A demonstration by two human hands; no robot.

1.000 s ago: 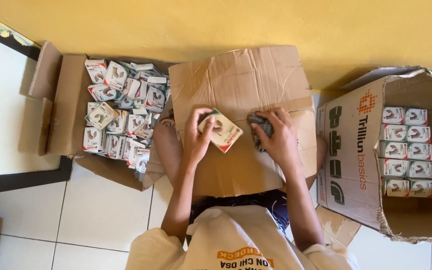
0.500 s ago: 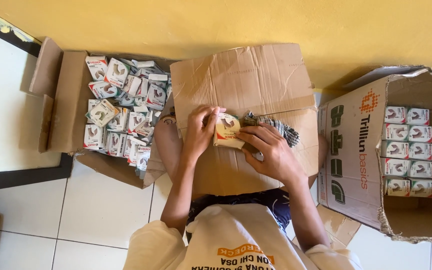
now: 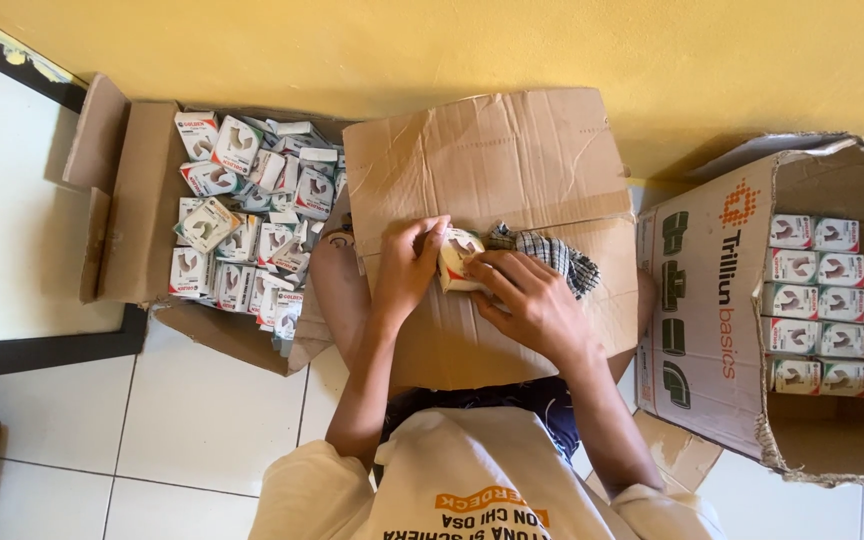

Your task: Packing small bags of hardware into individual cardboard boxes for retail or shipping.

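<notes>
Left hand: fingers closed on the left edge of a small white carton, steadying it on end.
Right hand: fingers wrapped over the carton's lower right side, touching it; a checked cloth shows just beyond the knuckles, lying against the carton. Whether the hand also grips the cloth cannot be told.
Small white carton: on the flattened cardboard sheet across the person's lap, near the sheet's middle, between both hands.
Cardboard sheet: creased, brown, spread over the knees; its far edge lies against the yellow wall.
Open box of loose cartons: left of the sheet, on the tiled floor, filled with a jumble of like white cartons.
Large cardboard box: right of the sheet, lying on its side, with matching cartons stacked in neat rows inside.
</notes>
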